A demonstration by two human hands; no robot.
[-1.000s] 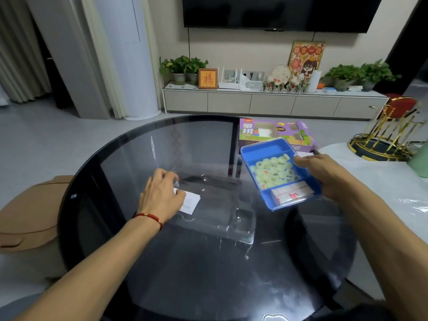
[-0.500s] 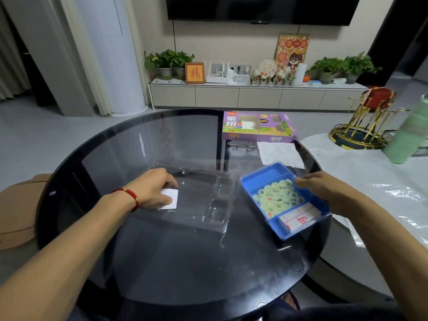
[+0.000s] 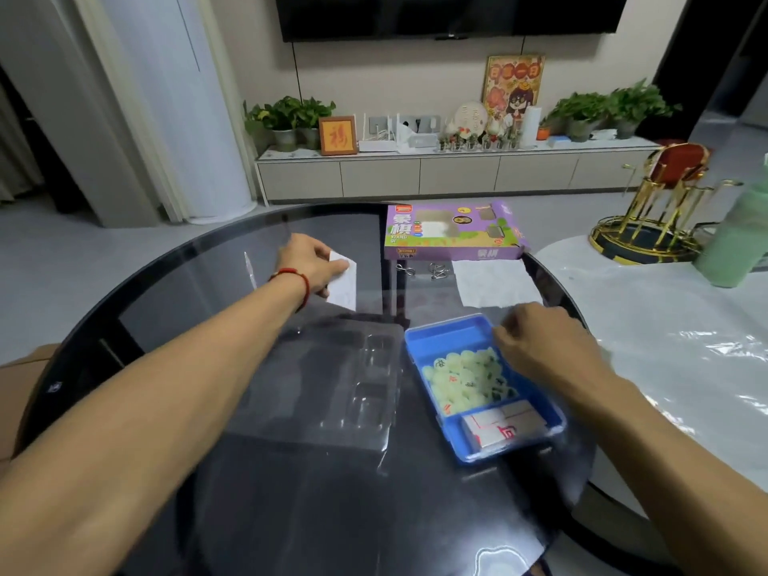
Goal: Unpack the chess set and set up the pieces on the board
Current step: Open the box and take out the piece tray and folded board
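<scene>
The rectangular blue plastic tray [image 3: 449, 340] of pale green round chess pieces [image 3: 467, 378] (folded board at its near end) sits on the dark glass tabletop [image 3: 291, 492], the right hand [image 3: 536, 347] gripping its far rim and the left hand [image 3: 309, 264] pinching a small white paper slip [image 3: 345, 282].

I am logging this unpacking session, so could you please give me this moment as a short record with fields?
surface: round dark glass table
left hand: left hand pinches a small white card above the far side of the table
right hand: right hand at the far right edge of the blue tray, fingers curled; grip unclear
tray contents: pale green round pieces loose in the tray; folded white sheet with red print in its near compartment
beside tray: clear plastic insert on its left
far edge: purple game box, white tissue
</scene>
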